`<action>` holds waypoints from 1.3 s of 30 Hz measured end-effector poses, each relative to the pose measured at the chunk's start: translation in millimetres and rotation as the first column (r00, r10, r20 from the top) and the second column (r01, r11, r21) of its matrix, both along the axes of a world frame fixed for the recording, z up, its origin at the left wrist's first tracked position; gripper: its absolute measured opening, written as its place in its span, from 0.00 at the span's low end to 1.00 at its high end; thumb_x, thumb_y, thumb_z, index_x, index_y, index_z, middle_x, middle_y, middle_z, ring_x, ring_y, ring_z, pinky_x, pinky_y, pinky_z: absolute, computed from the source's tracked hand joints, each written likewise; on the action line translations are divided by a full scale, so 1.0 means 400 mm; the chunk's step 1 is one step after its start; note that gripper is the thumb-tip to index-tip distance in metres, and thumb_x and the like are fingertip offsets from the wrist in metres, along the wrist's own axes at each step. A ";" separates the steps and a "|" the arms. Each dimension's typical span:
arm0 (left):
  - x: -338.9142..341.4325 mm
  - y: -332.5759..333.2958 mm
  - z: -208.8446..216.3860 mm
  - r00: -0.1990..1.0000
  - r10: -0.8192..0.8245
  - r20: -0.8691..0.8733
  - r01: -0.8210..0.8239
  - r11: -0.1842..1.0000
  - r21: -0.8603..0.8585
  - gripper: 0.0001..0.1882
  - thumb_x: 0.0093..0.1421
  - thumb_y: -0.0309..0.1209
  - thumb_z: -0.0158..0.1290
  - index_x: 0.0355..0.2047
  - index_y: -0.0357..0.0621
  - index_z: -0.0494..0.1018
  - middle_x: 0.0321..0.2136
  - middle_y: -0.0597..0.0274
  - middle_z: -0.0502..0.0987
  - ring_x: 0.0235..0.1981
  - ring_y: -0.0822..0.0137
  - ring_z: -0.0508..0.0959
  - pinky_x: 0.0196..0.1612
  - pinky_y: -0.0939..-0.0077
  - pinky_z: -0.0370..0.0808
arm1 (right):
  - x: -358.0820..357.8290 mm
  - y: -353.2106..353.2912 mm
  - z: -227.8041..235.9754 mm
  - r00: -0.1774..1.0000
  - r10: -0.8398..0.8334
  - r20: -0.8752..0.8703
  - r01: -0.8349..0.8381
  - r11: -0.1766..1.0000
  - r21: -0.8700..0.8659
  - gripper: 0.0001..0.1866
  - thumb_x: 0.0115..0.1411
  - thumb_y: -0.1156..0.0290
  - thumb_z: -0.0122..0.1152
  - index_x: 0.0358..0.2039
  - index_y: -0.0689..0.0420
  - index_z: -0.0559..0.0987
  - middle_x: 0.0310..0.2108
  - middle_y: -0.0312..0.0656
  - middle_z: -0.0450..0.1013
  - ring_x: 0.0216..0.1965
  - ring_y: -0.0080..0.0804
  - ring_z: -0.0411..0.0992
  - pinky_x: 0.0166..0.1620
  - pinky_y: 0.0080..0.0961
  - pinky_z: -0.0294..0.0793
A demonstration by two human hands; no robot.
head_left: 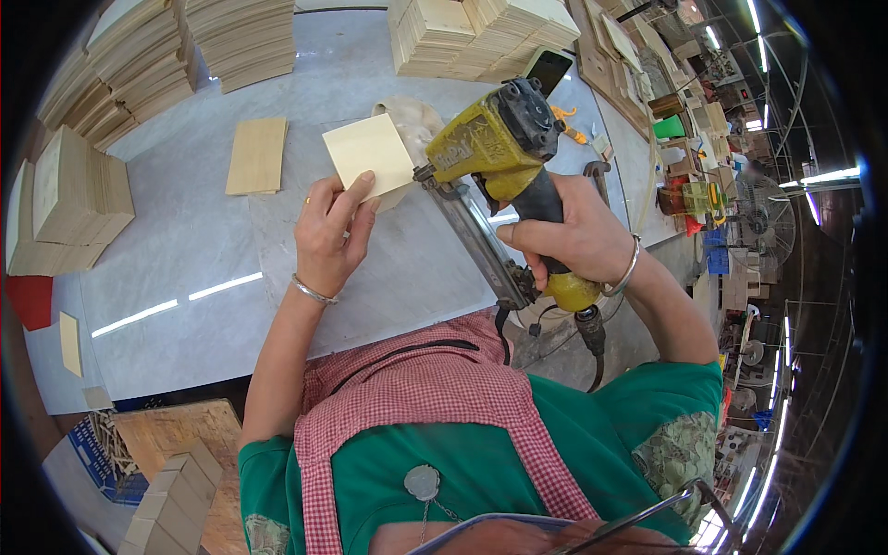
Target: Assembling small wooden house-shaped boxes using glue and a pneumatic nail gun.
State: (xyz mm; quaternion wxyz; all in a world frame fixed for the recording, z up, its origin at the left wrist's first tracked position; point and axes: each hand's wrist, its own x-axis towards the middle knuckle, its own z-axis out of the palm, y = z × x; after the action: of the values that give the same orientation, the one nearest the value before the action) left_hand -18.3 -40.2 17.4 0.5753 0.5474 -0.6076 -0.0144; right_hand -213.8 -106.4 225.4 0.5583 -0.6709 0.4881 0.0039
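My left hand (331, 231) pinches a pale square wooden panel (368, 153) by its near edge, thumb on top. A second wooden piece (393, 197) shows partly under that panel, mostly hidden. My right hand (592, 227) is wrapped round the black grip of a worn yellow air nail gun (486, 134). The gun's nose sits right at the panel's right edge; whether it touches cannot be made out. An air hose (597, 347) hangs from the gun's handle end. Left of the panel, a thin rectangular board (257, 155) lies on the table.
Stacks of thin boards (245, 42) line the table's far left, with another stack (462, 37) at the far middle. More blocks (79, 199) stand at left. A phone (548, 69), a light cloth (407, 116) and an orange-handled tool (572, 128) lie beyond the gun.
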 end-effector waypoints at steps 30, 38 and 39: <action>0.008 0.027 0.003 0.995 -0.025 -0.101 0.023 1.000 -0.018 0.16 0.51 0.19 0.59 0.42 0.41 0.76 0.33 0.55 0.75 0.27 0.68 0.75 0.26 0.79 0.73 | 0.036 0.038 -0.008 0.997 0.042 -0.065 -0.042 0.999 0.000 0.12 0.50 0.73 0.57 0.30 0.69 0.69 0.13 0.37 0.69 0.13 0.22 0.69 0.17 0.21 0.68; 0.020 0.044 0.008 0.989 -0.047 -0.137 0.046 0.999 -0.010 0.11 0.52 0.16 0.56 0.37 0.36 0.76 0.31 0.55 0.79 0.30 0.66 0.79 0.32 0.80 0.75 | 0.049 0.047 -0.005 0.991 0.067 -0.112 -0.073 0.996 -0.049 0.14 0.49 0.72 0.57 0.31 0.70 0.70 0.13 0.38 0.70 0.13 0.22 0.70 0.19 0.21 0.68; 0.020 0.044 0.010 0.987 -0.055 -0.149 0.055 0.998 -0.009 0.11 0.52 0.16 0.56 0.37 0.36 0.76 0.31 0.55 0.79 0.30 0.66 0.79 0.32 0.79 0.75 | 0.050 0.049 -0.007 0.990 0.070 -0.123 -0.076 0.996 -0.046 0.14 0.48 0.72 0.58 0.32 0.69 0.70 0.13 0.39 0.70 0.13 0.22 0.70 0.19 0.21 0.68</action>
State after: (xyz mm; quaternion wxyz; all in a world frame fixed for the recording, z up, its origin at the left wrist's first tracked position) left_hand -10.3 -22.7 21.5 0.6198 0.5263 -0.5779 -0.0696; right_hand -193.7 -86.8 222.4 0.5100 -0.7007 0.4960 0.0529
